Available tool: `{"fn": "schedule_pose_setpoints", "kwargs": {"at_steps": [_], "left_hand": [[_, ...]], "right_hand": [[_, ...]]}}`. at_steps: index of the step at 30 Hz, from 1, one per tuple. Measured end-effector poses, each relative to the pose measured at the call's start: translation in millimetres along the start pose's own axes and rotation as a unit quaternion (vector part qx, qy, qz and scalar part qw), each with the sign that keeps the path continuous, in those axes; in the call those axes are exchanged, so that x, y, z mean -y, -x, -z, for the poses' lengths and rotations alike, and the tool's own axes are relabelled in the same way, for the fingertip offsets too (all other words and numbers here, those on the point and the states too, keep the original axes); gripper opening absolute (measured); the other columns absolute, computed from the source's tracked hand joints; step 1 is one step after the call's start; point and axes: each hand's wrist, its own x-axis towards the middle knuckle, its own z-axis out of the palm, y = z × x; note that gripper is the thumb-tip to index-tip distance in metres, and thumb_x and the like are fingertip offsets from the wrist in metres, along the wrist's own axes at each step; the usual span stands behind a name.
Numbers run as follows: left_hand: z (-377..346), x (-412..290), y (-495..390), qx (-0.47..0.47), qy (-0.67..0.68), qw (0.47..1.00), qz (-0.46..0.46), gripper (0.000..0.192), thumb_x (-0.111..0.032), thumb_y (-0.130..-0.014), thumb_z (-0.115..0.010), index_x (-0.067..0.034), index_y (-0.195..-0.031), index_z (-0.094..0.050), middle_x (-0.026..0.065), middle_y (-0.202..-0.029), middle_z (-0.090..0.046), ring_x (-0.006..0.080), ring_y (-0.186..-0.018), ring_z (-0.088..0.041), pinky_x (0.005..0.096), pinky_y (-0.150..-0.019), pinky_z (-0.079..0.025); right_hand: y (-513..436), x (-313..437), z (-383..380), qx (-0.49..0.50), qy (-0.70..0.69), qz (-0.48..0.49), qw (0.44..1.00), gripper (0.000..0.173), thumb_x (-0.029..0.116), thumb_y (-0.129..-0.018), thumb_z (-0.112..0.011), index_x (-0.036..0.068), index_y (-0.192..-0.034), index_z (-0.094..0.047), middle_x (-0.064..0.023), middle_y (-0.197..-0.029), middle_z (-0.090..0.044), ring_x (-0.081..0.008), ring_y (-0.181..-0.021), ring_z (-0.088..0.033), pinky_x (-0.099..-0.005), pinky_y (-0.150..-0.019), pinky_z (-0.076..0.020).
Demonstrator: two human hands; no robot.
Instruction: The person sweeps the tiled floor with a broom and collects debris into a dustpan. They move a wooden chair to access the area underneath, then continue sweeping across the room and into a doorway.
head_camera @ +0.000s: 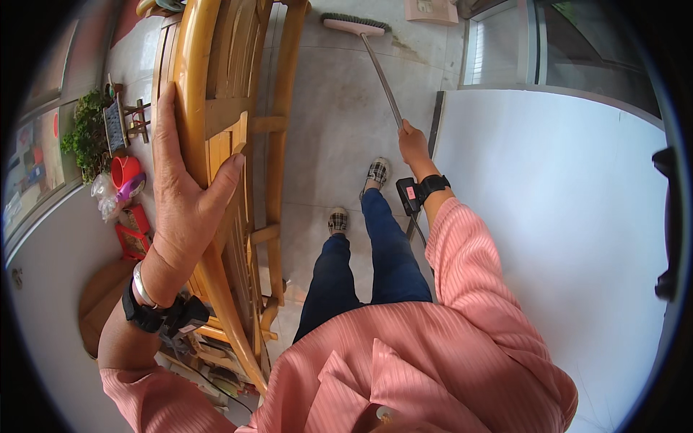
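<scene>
My right hand [413, 143] grips the metal handle of a push broom [382, 76]. The broom's pale pink head with dark bristles [354, 24] rests on the grey tiled floor [325, 97], far in front of me. To my left, my left hand [187, 189] clasps the curved top rail of a varnished wooden bench [195, 59]. Its thumb lies over the slatted side and the fingers reach along the other side; the palm covers part of the rail. The bench's back legs and lower bars [279, 135] stand beside my feet.
A white wall [541, 200] with windows above runs close on my right. A pink box-like object [432, 12] stands at the far end. Left of the bench are a potted plant [89, 135], a folding stool [116, 124], a red bucket [124, 171] and a round wooden stool [105, 303].
</scene>
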Motion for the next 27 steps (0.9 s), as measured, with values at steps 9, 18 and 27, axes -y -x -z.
{"fn": "schedule_pose_setpoints", "kwargs": {"at_steps": [9,18,27], "left_hand": [[1.3,-1.0,-2.7,-0.027,0.028,0.998,0.053,0.086,0.004,-0.075,-0.064,0.003,-0.149,-0.021,0.022,-0.151,-0.03,0.0353,-0.141,-0.028,0.0388,-0.116,-0.022],[4.0,1.2,-3.7,0.004,0.042,0.997,0.066,0.091,0.005,-0.071,-0.063,0.002,-0.149,-0.016,0.0283,-0.153,-0.021,0.0419,-0.143,-0.021,0.0435,-0.116,-0.017],[8.1,1.3,-6.8,0.011,0.014,0.999,0.051,0.091,-0.001,-0.07,-0.068,-0.001,-0.147,-0.02,0.0331,-0.152,-0.018,0.0494,-0.14,-0.022,0.0499,-0.113,-0.023]], "right_hand": [[146.6,-32.0,31.8,0.053,0.163,-0.004,0.985,0.041,0.026,-0.095,-0.053,0.026,-0.135,-0.054,-0.0217,-0.093,-0.067,-0.0413,-0.086,-0.064,-0.0491,-0.075,-0.0501],[4.3,47.1,-11.9,0.067,0.058,-0.065,0.994,0.038,0.025,-0.096,-0.051,0.018,-0.132,-0.057,-0.0204,-0.113,-0.065,-0.039,-0.105,-0.061,-0.0444,-0.087,-0.0488],[-25.3,87.3,74.0,0.013,0.111,0.037,0.993,0.039,0.024,-0.095,-0.053,0.019,-0.133,-0.056,-0.0228,-0.108,-0.065,-0.0393,-0.103,-0.061,-0.0436,-0.087,-0.0484]]}}
